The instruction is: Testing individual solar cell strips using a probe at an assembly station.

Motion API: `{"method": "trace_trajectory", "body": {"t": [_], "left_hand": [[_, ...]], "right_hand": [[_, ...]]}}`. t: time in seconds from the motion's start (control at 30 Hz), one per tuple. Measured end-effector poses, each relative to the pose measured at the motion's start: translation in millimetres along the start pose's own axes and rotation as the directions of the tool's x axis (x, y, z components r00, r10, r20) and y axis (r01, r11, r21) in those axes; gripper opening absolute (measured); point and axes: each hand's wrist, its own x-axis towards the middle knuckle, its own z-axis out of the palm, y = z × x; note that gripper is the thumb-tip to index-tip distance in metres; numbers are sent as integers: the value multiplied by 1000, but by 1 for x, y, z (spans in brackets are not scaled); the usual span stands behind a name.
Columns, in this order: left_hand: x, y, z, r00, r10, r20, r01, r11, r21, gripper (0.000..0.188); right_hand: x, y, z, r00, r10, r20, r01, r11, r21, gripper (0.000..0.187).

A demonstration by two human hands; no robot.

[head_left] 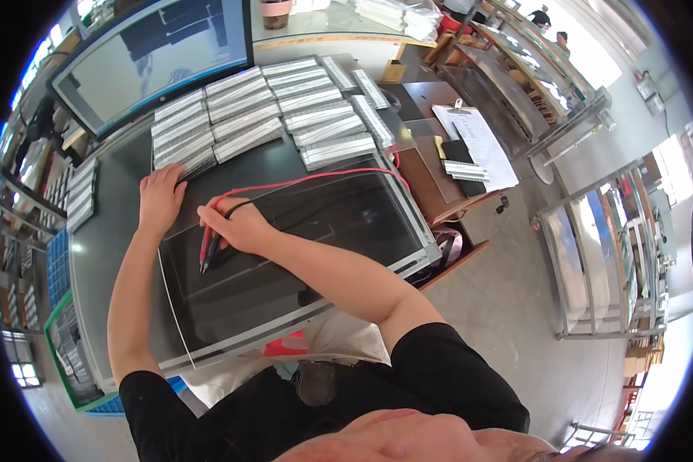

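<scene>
Right fingers: right hand (239, 225) curled shut around two test probes (208, 248), one red and one black, held together like a pair of pens with tips pointing down toward the near left.
Left fingers: left hand (160, 199) lies flat, fingers stretched out and holding nothing, pressed on the far left corner of the clear sheet (285, 254).
Probe leads: a red wire (316, 179) runs from the right hand along the far edge of the sheet toward the right; the black lead is lost against the dark surface.
Sheet position: on the dark worktable (112, 231), straight in front of the person, with its near edge at the body.
Sheet look: large, transparent, rounded corners, pale edges; glossy with reflections over a dark panel beneath.
Sheet handling, judged: thin and probably slightly flexible, slick, easily scratched; best taken by the edges or corners, with a flat palm to stop it sliding.
Probe handling, judged: light, stiff, pointed; grip at the insulated shafts and mind the trailing leads.
Far of the hands: rows of grey strip parts (262, 115) laid side by side.
Far left: a big monitor (154, 54), tilted.
Far right: a clipboard with paper (477, 142).
</scene>
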Motion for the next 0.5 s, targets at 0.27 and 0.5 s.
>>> {"method": "trace_trajectory", "body": {"t": [0.27, 0.5], "left_hand": [[5, -3, -4, 996, -10, 93, 21, 992, -120, 31], [-13, 6, -13, 998, 33, 52, -28, 995, -94, 30]], "right_hand": [[-5, -5, -4, 999, 28, 15, -28, 999, -46, 28], [-3, -1, -1, 1000, 2, 4, -2, 1000, -30, 29]]}}
